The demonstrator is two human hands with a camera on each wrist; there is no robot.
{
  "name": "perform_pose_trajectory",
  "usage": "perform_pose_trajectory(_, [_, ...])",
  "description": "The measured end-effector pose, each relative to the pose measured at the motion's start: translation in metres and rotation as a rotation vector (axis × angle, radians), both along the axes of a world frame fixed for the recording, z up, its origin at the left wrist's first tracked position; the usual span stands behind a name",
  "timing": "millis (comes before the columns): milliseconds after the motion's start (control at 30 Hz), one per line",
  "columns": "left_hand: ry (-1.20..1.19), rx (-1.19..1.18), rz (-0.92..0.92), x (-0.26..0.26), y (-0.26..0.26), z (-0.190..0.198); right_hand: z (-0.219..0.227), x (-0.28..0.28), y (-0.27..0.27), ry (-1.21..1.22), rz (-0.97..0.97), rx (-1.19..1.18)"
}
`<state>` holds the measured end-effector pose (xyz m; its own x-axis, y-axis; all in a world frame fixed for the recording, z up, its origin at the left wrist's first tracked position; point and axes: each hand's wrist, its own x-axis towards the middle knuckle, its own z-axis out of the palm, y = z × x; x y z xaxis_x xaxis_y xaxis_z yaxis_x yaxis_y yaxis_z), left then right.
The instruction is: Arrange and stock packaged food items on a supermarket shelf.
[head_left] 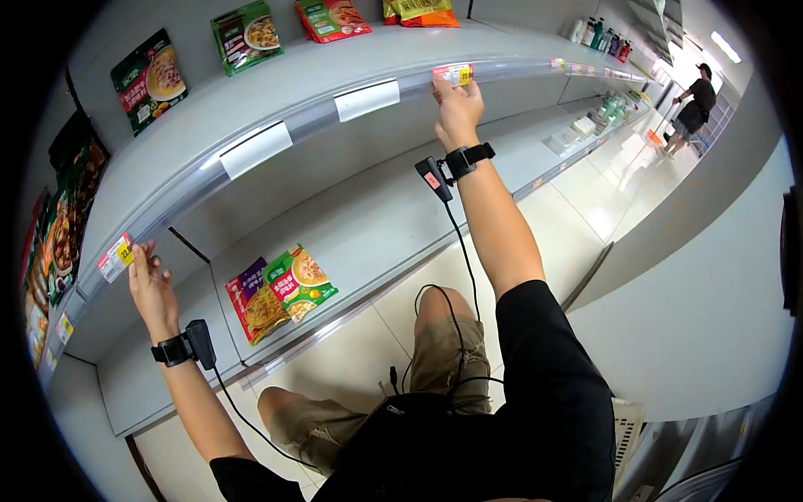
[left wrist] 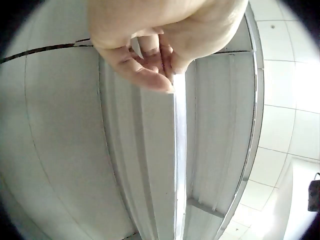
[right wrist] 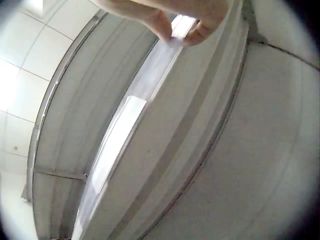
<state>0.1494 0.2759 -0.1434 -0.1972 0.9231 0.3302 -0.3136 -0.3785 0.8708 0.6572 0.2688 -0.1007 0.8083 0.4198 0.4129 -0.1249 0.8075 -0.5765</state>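
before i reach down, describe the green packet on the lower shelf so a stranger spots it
Find the long grey lower shelf, beneath the upper shelf. Near its front edge, the green packet lies partly over a purple-and-red packet. Its green colour and pictured bowl set it apart.

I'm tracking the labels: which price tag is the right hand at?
The tag just right of both white cards; the right hand touches only that one.

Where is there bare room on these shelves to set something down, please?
On the lower shelf, between the food packets and the pale goods farther right. The upper shelf has a bare strip between its spaced packets and the front rail; its left end is crowded with bags.
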Motion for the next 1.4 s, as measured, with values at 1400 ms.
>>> perform_pose_trajectory(1400, [-0.256, -0.001, -0.159, -0.025, 0.002, -0.009, -0.018, 0.01, -0.007, 0.009, 0.627, -0.089])
